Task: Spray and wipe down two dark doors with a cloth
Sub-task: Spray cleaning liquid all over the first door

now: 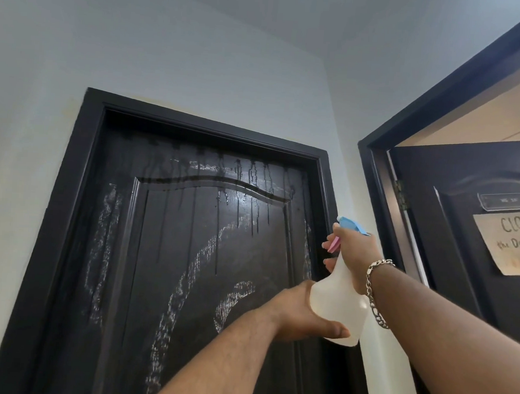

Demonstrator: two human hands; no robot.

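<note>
Closed door: we face the dark panelled door [188, 253] that fills the frame from 12 o'clock down to 7 o'clock; wet runs streak down from its top rail across the arched panel, and pale smeared patches mark its left stile and the panel's middle.
Open door: the second dark door [463, 239] stands ajar at 3 o'clock, a paper sign [511, 245] taped to it, and we see no wet streaks on it.
Wall: a pale wall [171, 39] runs above and between the two frames.
Spray bottle: the translucent spray bottle [337, 299] sits at about 4 o'clock from the frame's centre, upright, its blue head at the top, nozzle aimed at the closed door's upper right.
Right hand: our right hand [355, 254] is wrapped round the bottle's neck, one finger curled on the pink trigger, bracelet [374, 292] at the wrist.
Left hand: our left hand [303, 315] cups the bottle's base from 9 o'clock, thumb lying under it, fingers hidden behind the bottle.
Cloth: we see none in view.
Step in hand: we judge this as spraying the first door, its top already wetted.
Next move: we likely need to squeeze more over the dry lower panel, then free a hand for the cloth and wipe before the runs reach the bottom.
</note>
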